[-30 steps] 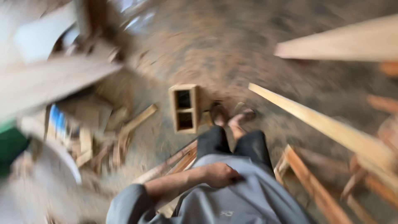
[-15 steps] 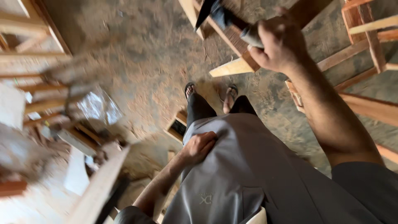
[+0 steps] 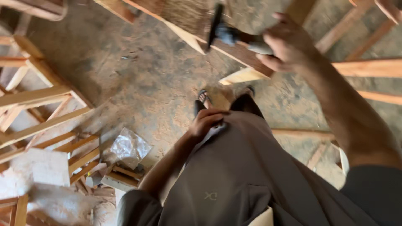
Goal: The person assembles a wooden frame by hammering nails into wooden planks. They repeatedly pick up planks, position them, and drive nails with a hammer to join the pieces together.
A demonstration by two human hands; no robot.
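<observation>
My right hand (image 3: 289,44) is raised at the upper right, closed around the handle of a dark power tool (image 3: 226,31) whose black front end points at a wooden plank (image 3: 234,50). The plank runs diagonally from the top centre. My left hand (image 3: 207,121) rests with curled fingers against the front of my grey shirt (image 3: 234,175), at the waist. It seems to hold nothing. Below, my feet in sandals (image 3: 203,97) stand on the dusty floor.
Wooden frames (image 3: 37,104) lie stacked at the left. A crumpled clear plastic bag (image 3: 129,147) lies on the sawdust-covered concrete floor (image 3: 138,71) beside wood offcuts. More timber rails (image 3: 368,69) cross the right side, and a pale block (image 3: 37,169) sits at lower left.
The view has swung from the floor with a hollow block to the plank. My right hand came up holding the tool. My left hand stayed at my waist.
</observation>
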